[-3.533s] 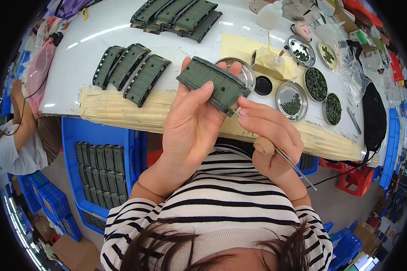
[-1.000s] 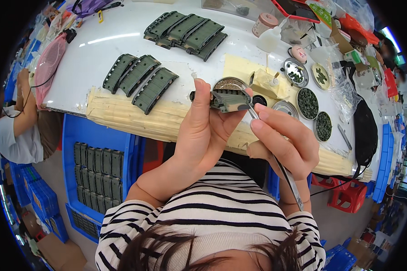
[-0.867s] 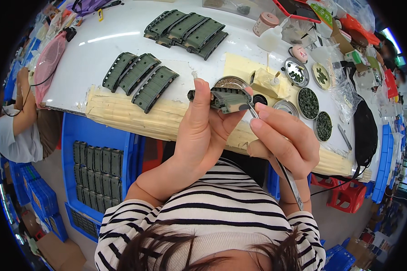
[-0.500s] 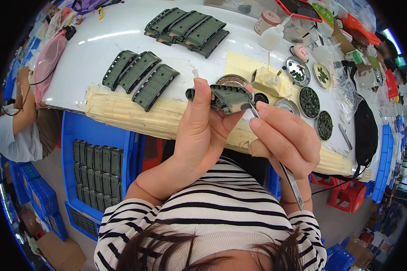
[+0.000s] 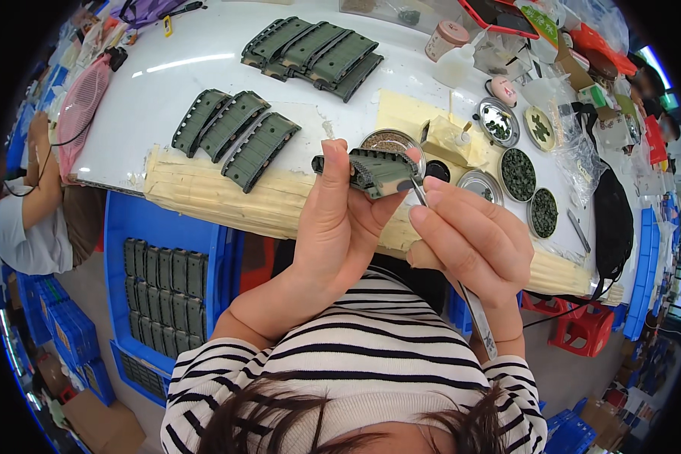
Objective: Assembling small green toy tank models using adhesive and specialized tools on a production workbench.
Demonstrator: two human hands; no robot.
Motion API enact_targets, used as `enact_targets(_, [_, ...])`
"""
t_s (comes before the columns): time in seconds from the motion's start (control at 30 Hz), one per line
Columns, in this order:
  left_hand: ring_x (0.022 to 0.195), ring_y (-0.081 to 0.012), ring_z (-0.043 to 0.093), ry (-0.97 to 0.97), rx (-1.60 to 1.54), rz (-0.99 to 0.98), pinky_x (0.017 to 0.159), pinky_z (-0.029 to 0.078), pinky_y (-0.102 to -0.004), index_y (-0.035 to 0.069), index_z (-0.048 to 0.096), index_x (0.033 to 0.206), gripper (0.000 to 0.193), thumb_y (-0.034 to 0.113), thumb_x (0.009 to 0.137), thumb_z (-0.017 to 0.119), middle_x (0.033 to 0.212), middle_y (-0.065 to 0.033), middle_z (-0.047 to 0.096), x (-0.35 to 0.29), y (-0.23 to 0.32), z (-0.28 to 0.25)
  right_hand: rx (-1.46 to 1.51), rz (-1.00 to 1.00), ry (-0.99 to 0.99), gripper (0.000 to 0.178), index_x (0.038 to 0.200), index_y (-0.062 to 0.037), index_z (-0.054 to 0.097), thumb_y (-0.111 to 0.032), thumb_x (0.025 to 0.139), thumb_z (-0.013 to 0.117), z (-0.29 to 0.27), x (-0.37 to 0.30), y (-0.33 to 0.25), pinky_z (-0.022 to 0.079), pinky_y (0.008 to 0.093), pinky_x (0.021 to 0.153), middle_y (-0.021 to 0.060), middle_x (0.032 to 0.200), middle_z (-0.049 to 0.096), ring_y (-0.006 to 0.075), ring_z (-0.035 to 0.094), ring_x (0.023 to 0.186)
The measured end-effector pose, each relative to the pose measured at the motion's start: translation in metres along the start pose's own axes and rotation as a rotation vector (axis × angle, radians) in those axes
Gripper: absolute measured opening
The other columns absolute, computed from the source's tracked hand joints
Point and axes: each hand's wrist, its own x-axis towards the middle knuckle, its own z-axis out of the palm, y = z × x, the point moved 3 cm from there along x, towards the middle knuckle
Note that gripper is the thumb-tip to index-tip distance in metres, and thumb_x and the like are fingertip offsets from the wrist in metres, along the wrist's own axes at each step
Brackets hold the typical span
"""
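Observation:
My left hand (image 5: 333, 219) grips a green-and-tan camouflage plastic model part (image 5: 386, 175) above the table edge, thumb up on its left end. Along one side of this part runs a dark ridged band. In my right hand (image 5: 480, 238) is a pair of metal tweezers (image 5: 473, 306), pinched near the tips, with their tail slanting down past the palm. The tips touch or nearly touch the part's right end; whether they hold a tiny piece cannot be made out. Behind the part stands a round tin of brown grains (image 5: 395, 138).
Similar green parts (image 5: 261, 151) lie left on the white table, with a stack of more (image 5: 318, 49) behind. Right are tins of small dark green pieces (image 5: 517, 174), a yellowish block (image 5: 454, 140) and a black bag (image 5: 614, 219). A blue crate (image 5: 166, 219) of parts stands lower left.
Both hands have sunk slightly with the part and the tweezers. The tweezers' tips have shifted a little left and down along the part's right end.

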Motion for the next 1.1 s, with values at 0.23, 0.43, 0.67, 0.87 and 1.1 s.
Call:
enact_targets(0.23, [0.114,-0.0236,0.057,0.036,-0.256,-0.157,0.095,0.052,-0.0306,0.01,0.054,0.093,0.043,0.053,0.092,0.047,0.117,-0.0171,0.057,0.008,0.003,-0.002,0.246,0.182,0.16,0.043,0.1,-0.0014,0.064,-0.041,0.086,0.058,-0.008,-0.007,0.001,0.057,0.0336,0.07,0.0161,0.096,0.063,0.0304,0.068,0.083])
enact_targets(0.43, [0.11,-0.0233,0.058,0.05,-0.304,-0.192,0.094,0.054,-0.03,0.008,0.055,0.095,0.046,0.053,0.091,0.048,0.116,-0.0189,0.056,0.012,0.001,-0.006,0.249,0.247,0.104,0.043,0.105,-0.0039,0.062,-0.043,0.09,0.055,-0.005,-0.017,0.001,0.053,0.0308,0.067,0.0157,0.097,0.066,0.0256,0.066,0.081])
enact_targets(0.67, [0.112,-0.0255,0.058,-0.003,-0.446,-0.229,0.093,0.054,-0.031,0.008,0.056,0.105,0.046,0.051,0.092,0.048,0.116,-0.0197,0.056,0.012,0.001,-0.007,0.331,0.353,0.081,0.039,0.113,-0.0029,0.064,-0.029,0.084,0.068,-0.004,-0.026,0.005,0.054,0.0323,0.071,0.0128,0.105,0.065,0.0247,0.065,0.085])
enact_targets(0.87, [0.136,-0.036,0.031,-0.266,-0.208,0.015,0.113,0.029,-0.0509,0.016,0.037,0.14,0.048,0.011,0.094,0.052,0.138,-0.021,0.04,0.013,0.004,-0.004,0.48,0.435,0.188,0.036,0.113,0.0006,0.062,-0.026,0.089,0.062,0.001,-0.028,0.001,0.051,0.0356,0.082,0.0167,0.106,0.064,0.028,0.064,0.094])
enact_targets(1.1, [0.135,-0.0343,0.034,-0.218,-0.138,0.0,0.108,0.038,-0.0518,0.029,0.03,0.14,0.059,0.002,0.091,0.049,0.132,-0.0124,0.043,0.015,0.009,-0.003,0.491,0.395,0.238,0.03,0.111,0.0002,0.064,-0.022,0.091,0.059,0.008,-0.036,0.003,0.052,0.0356,0.085,0.0148,0.103,0.059,0.03,0.063,0.102])
